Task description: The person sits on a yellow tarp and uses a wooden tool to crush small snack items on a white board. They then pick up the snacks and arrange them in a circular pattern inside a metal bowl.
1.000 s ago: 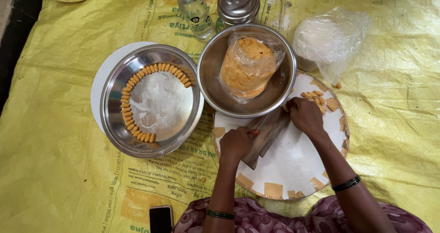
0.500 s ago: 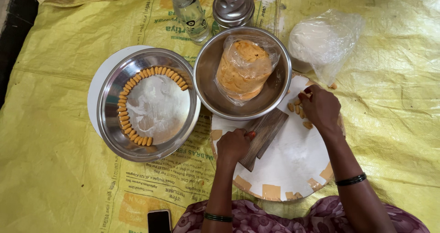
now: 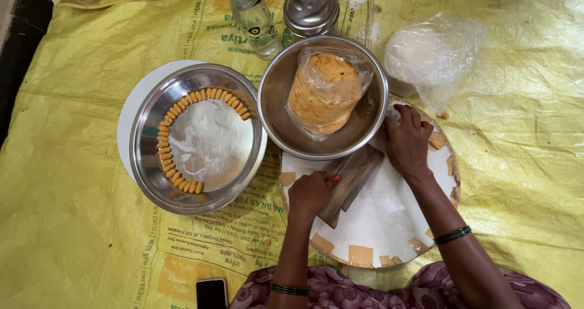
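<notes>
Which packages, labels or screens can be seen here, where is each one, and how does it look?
Bottle: top centre, clear plastic, pale label with a dark round mark.
Phone: bottom edge, dark rectangle, screen off.
Dough bag: in the steel bowl, clear plastic round orange dough.
White bag: top right, clear plastic round a white lump.
Sack sheet: yellow, spread under everything, green and orange print.

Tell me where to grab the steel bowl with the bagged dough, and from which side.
Grip the steel bowl by its bare left rim, coming from above. The bag of orange dough fills its middle, the right hand lies at the lower right edge, and the wooden block under the left hand crowds the near rim.
</notes>
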